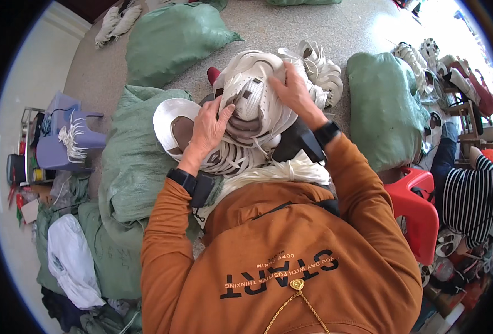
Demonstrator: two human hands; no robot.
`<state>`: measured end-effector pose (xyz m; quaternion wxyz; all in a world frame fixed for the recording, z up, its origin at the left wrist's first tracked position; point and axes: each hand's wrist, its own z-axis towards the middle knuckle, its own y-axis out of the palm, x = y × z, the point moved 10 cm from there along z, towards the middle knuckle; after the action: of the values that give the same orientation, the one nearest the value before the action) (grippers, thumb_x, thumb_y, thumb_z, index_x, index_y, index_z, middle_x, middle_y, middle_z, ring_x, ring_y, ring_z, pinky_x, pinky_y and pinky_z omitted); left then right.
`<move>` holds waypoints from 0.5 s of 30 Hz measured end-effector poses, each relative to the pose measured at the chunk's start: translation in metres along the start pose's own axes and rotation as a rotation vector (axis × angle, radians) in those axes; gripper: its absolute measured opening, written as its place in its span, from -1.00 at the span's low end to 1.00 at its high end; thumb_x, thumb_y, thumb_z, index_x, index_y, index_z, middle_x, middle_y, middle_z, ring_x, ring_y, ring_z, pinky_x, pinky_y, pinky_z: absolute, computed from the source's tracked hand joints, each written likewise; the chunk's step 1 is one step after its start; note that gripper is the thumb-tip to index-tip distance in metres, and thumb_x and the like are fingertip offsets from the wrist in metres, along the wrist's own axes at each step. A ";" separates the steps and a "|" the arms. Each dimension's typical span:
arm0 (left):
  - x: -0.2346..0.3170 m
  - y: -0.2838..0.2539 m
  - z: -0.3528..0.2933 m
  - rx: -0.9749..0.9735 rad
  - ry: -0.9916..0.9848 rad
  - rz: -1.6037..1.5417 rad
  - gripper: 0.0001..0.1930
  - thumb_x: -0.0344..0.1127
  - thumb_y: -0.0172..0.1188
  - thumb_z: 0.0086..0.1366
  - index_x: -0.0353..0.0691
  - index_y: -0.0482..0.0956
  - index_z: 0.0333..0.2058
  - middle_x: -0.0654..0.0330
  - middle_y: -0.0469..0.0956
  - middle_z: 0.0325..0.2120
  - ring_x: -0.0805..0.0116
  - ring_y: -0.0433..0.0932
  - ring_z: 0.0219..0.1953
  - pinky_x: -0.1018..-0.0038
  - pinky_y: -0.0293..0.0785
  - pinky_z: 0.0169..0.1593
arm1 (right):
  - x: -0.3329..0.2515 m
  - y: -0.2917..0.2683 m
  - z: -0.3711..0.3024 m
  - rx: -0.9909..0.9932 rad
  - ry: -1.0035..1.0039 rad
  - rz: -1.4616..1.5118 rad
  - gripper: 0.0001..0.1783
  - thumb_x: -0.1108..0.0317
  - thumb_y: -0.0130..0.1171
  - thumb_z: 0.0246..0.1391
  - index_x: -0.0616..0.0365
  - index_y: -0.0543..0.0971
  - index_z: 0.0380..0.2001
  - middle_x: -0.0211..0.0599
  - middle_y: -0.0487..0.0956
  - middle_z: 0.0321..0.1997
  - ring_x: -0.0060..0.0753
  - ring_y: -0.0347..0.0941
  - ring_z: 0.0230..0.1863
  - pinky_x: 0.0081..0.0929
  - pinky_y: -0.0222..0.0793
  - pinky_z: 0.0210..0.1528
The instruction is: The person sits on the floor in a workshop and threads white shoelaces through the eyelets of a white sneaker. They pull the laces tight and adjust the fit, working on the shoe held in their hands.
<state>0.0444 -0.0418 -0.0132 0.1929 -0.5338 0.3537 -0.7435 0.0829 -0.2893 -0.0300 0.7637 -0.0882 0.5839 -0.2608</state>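
Observation:
A bundle of pale off-white sneakers with brown inner parts and mesh panels (252,100) lies in front of my lap. My left hand (208,123) grips its near-left side, with the thumb by a brown piece. On the upper right, my right hand (295,93) clasps the same bundle, its fingertips partly hidden behind it. Below my left hand rests another white shoe (167,119) showing a brown insole. Laced uppers (238,160) lie under the bundle. Across my lap is a hank of white laces (288,171).
Stuffed green sacks stand at the left (138,167), far left (177,39) and right (383,106). More white shoes (324,78) sit beyond my right hand. A red stool (416,203) is at right, a purple stool (63,136) at left. Another person in stripes (469,195) is far right.

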 end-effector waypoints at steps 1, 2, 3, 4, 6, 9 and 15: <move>0.001 0.001 -0.011 0.014 -0.003 0.038 -0.32 0.20 0.01 0.44 -0.40 0.45 0.15 -0.20 0.53 -0.05 -0.18 0.51 0.00 0.11 0.42 0.09 | -0.022 -0.020 -0.016 0.092 -0.105 0.013 -0.60 0.41 0.24 0.18 0.30 0.44 0.04 -0.03 0.59 -0.06 -0.12 0.57 -0.11 -0.30 0.49 -0.08; 0.007 0.003 -0.019 0.047 0.053 0.071 -0.31 0.21 0.01 0.43 -0.41 0.46 0.14 -0.18 0.54 -0.04 -0.15 0.51 0.01 0.10 0.40 0.10 | -0.045 -0.046 -0.035 0.194 -0.205 0.009 -0.62 0.47 0.23 0.17 0.28 0.45 0.04 -0.09 0.58 -0.05 -0.22 0.57 -0.12 -0.35 0.49 -0.10; 0.012 0.005 -0.021 0.056 0.080 0.112 -0.30 0.20 0.02 0.43 -0.43 0.46 0.14 -0.17 0.54 -0.04 -0.14 0.51 0.02 0.11 0.38 0.12 | -0.048 -0.064 -0.055 0.200 -0.268 -0.143 -0.65 0.51 0.20 0.17 0.25 0.48 0.03 -0.17 0.60 -0.14 -0.27 0.56 -0.20 -0.40 0.48 -0.13; 0.017 0.005 -0.024 0.064 0.107 0.156 -0.30 0.20 0.02 0.43 -0.44 0.46 0.13 -0.17 0.54 -0.03 -0.13 0.51 0.03 0.11 0.36 0.14 | -0.036 -0.065 -0.075 0.054 -0.178 -0.134 -0.77 0.52 0.21 0.15 0.27 0.56 -0.10 -0.22 0.59 -0.24 -0.30 0.54 -0.26 -0.40 0.47 -0.16; 0.021 0.003 -0.026 0.023 0.091 0.147 -0.28 0.20 0.03 0.42 -0.49 0.46 0.12 -0.15 0.52 0.00 -0.09 0.48 0.07 0.13 0.30 0.19 | -0.023 -0.036 -0.127 -0.427 -0.065 0.029 -0.90 0.51 0.23 0.13 0.25 0.62 -0.26 -0.21 0.59 -0.30 -0.25 0.55 -0.29 -0.36 0.47 -0.18; 0.030 -0.006 -0.035 0.092 0.129 0.213 -0.30 0.19 0.05 0.41 -0.48 0.48 0.10 -0.14 0.53 -0.01 -0.08 0.48 0.06 0.11 0.29 0.20 | -0.050 -0.014 -0.181 -0.708 -0.298 -0.040 -0.90 0.42 0.30 0.06 0.15 0.65 -0.33 -0.24 0.58 -0.24 -0.09 0.50 -0.15 -0.24 0.42 -0.06; 0.099 0.025 -0.111 -0.318 0.138 -0.242 -0.75 -0.41 0.31 0.22 -0.36 0.58 -0.14 -0.05 0.60 -0.21 -0.04 0.58 -0.11 0.23 0.51 -0.04 | -0.043 0.006 -0.200 -0.741 -0.368 -0.216 -0.92 0.41 0.26 -0.04 0.04 0.62 -0.40 -0.27 0.53 -0.21 -0.11 0.42 -0.11 -0.23 0.31 -0.06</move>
<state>-0.0959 -0.0892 0.0137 -0.0090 -0.5438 0.4125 -0.7308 -0.1106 -0.2281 -0.0567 0.7403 -0.4623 0.4794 -0.0917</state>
